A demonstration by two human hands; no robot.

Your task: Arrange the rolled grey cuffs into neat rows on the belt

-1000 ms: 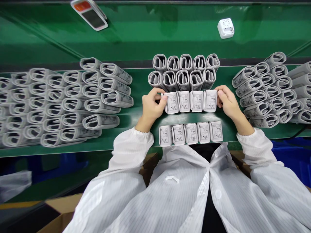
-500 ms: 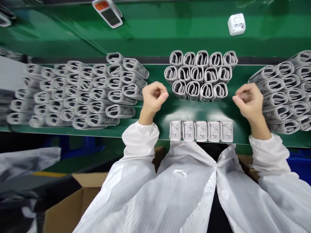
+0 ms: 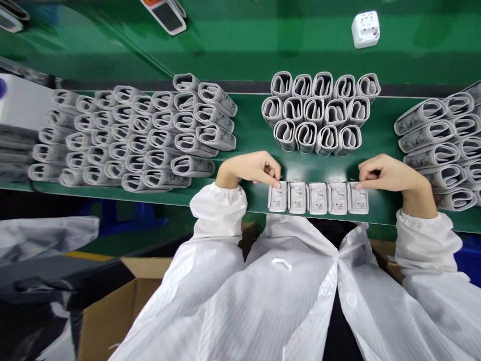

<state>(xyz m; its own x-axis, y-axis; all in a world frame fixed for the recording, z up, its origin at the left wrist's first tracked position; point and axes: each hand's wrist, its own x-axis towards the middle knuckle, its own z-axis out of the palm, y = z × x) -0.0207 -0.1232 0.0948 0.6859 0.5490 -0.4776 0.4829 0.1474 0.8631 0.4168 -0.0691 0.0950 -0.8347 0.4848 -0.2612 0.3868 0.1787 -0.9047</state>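
A short row of folded grey cuffs (image 3: 317,198), which look like blood-pressure cuffs with printed drawings on top, lies along the near edge of the green table. At the row's left end, my left hand (image 3: 259,168) has its fingers closed, with thumb and fingertips on the leftmost cuff (image 3: 277,199). My right hand (image 3: 383,173) is likewise closed at the other end, its thumb on the rightmost cuff (image 3: 358,200). Behind them stands a block of rolled cuffs (image 3: 314,111) in three rows, their coiled ends facing me.
Many more rolled cuffs (image 3: 128,135) are stacked on the left, with another stack (image 3: 439,145) on the right. A white cube-shaped adapter (image 3: 366,30) and a white device with a dark screen (image 3: 169,17) lie farther back. An open cardboard box (image 3: 108,316) sits below the table.
Both hands have come down and inward from beside the rolled block to the ends of the near row. My fingers now touch the end cuffs. The view has shifted slightly.
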